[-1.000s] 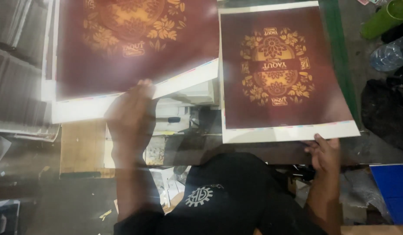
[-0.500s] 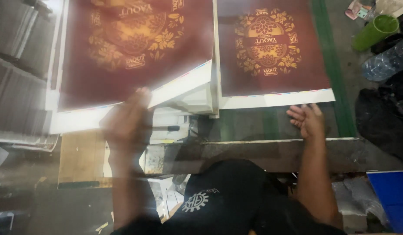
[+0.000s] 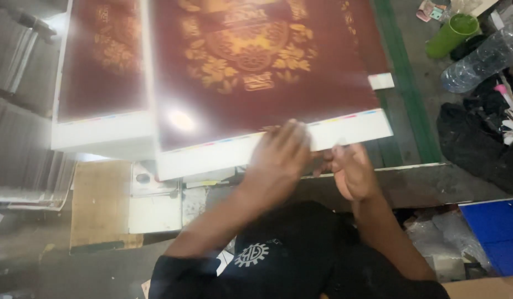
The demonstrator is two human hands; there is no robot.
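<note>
Item in hand: large printed sheet [image 3: 256, 72], dark maroon with a gold ornamental design and a white margin carrying a thin strip of colour patches, lying over the bench [image 3: 400, 182] and reaching to its near edge. Left hand [image 3: 278, 158]: fingers spread flat on the sheet's near white margin, motion-blurred, so whether it pinches the edge cannot be told. Right hand [image 3: 350, 171]: just beside the left, at the sheet's near right corner, fingers curled loosely at the paper's edge; grip apparently light, though blur hides the contact. Second maroon sheet [image 3: 101, 61] of like design lies to the left on a white stack [image 3: 101, 138] at the bench's left side. Green border strip [image 3: 406, 94] runs along the bench's right side. Beyond it, right: green cup [image 3: 450, 36], clear plastic bottle [image 3: 478, 63], black bag [image 3: 478, 144]. Lower right: blue box [image 3: 494, 232]. Lower left: brown cardboard [image 3: 98, 205].
</note>
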